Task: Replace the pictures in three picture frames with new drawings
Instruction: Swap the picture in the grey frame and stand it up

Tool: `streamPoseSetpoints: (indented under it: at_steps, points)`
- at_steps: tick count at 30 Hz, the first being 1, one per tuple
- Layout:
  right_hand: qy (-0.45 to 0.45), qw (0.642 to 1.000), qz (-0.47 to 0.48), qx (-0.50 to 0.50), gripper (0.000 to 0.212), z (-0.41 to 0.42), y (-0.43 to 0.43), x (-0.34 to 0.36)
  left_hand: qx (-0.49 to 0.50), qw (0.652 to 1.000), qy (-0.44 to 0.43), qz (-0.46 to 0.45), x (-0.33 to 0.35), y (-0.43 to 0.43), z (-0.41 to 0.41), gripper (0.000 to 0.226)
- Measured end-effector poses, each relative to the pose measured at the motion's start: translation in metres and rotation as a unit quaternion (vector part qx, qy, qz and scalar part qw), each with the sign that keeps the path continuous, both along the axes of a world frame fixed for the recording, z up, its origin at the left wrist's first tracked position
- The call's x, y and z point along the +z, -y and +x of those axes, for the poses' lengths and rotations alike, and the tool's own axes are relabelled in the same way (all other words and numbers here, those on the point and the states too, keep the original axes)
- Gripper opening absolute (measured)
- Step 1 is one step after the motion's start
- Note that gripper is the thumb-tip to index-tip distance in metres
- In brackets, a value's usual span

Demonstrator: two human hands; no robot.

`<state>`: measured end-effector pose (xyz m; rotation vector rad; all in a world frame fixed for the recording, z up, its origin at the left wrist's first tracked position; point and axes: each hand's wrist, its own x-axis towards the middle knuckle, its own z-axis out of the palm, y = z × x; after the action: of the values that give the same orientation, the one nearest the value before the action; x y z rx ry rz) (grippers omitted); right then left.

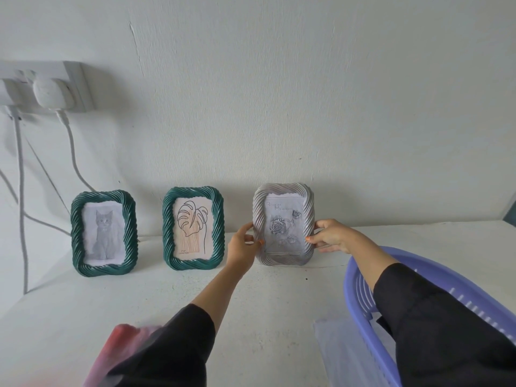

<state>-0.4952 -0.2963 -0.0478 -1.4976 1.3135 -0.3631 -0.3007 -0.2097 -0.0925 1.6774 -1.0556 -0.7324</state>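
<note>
Silver-grey twisted-rope picture frame (pixel 284 259) with a pencil rose drawing (pixel 282 227), upright at the back of the white bench (pixel 139 297), near the wall. The left hand (pixel 243 247) and right hand (pixel 331 236) grip its side edges, thumbs on front; the fingers behind are mostly hidden. The caption text is blurred. Can't tell if the base touches the bench. To its left are a green rope frame with leaf line-art (pixel 167 230) and a green rope frame with cat sketch (pixel 76 233). A purple plastic basket (pixel 418 263) is cut off at right.
</note>
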Motion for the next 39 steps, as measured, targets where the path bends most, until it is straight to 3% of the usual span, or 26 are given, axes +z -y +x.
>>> streamPoseSetpoints:
  at_steps: [14, 20, 24, 28, 30, 39]
  points:
    - [-0.039, 0.999, -0.031, -0.022, 0.036, 0.005, -0.009, 0.004, 0.010, 0.999, 0.031, 0.011, 0.007, -0.008, -0.005, 0.051]
    - [-0.167, 0.971, -0.167, -0.035, 0.066, 0.010, -0.025, 0.016, 0.021, 0.986, 0.161, 0.029, 0.022, -0.019, -0.011, 0.061]
    - [-0.202, 0.947, -0.247, -0.029, 0.063, 0.012, -0.039, 0.026, 0.033, 0.965, 0.255, 0.051, 0.038, -0.030, -0.010, 0.060]
    - [-0.201, 0.936, -0.288, -0.007, 0.044, 0.013, -0.058, 0.035, 0.045, 0.948, 0.312, 0.043, 0.056, -0.050, -0.012, 0.052]
    - [-0.214, 0.927, -0.308, 0.014, 0.047, 0.013, -0.074, 0.038, 0.045, 0.942, 0.330, 0.033, 0.064, -0.064, -0.016, 0.047]
    - [-0.261, 0.910, -0.317, 0.057, 0.061, -0.021, -0.166, 0.040, -0.011, 0.955, 0.293, 0.041, 0.046, -0.129, -0.059, 0.029]
